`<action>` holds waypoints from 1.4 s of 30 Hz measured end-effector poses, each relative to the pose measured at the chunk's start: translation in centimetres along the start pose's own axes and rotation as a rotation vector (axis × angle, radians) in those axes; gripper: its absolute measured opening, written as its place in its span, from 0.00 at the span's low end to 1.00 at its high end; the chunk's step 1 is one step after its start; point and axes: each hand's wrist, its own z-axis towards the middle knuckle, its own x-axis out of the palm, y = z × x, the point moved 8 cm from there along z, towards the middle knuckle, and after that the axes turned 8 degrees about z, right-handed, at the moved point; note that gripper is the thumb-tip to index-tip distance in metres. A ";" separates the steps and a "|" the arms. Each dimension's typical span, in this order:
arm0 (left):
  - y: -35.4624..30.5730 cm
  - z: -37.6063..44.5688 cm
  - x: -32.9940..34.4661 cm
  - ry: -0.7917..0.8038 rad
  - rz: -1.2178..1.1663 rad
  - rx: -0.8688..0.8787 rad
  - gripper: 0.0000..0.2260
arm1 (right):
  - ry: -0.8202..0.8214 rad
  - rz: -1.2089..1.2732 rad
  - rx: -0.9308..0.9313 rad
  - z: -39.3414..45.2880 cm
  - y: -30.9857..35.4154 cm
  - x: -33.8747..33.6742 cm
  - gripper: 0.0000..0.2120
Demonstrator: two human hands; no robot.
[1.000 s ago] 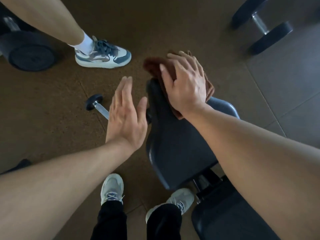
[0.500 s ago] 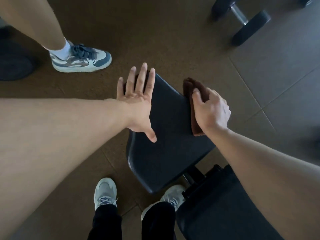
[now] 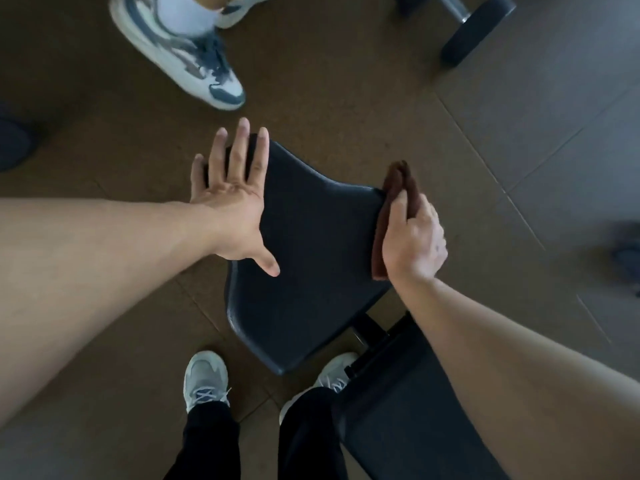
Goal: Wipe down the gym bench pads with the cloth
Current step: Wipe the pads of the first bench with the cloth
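We see that our right hand (image 3: 412, 242) has carried the folded brown cloth (image 3: 389, 216) away from the far tip of the black padded vinyl seat pad (image 3: 311, 254), where it lay one second ago, and down along the pad's right side. Now the cloth sits against the right edge of this pad, folded over the rim. Our right fingers are curled around it and the thumb presses it from the top, so the hand grips the cloth firmly.

Our left hand (image 3: 232, 206) has changed too. One second ago it hovered beside the pad with straight fingers; half a second ago it came onto the pad's left far corner, and it remains there now. The fingers are spread and straight, the palm seems to lie flat on the vinyl, and it holds nothing. We think it steadies the pad while the other hand wipes.

From this we judge that the far end has received a pass and the side edge is in work at this moment. The broad middle of the seat pad shows no cloth on it now, and the second black pad (image 3: 415, 410) at the lower right, nearer to us, is not touched by either hand. So a good part of the wiping may still wait for us.

A grey and white sneaker (image 3: 183, 53) of another person stands on the brown floor (image 3: 329, 81) just beyond the pad, and a black dumbbell (image 3: 474, 26) lies at the upper right.
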 end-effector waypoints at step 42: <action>4.7 -12.8 21.9 -0.246 -0.262 -0.100 0.41 | 0.506 -0.678 -1.561 -16.2 8.5 10.4 0.27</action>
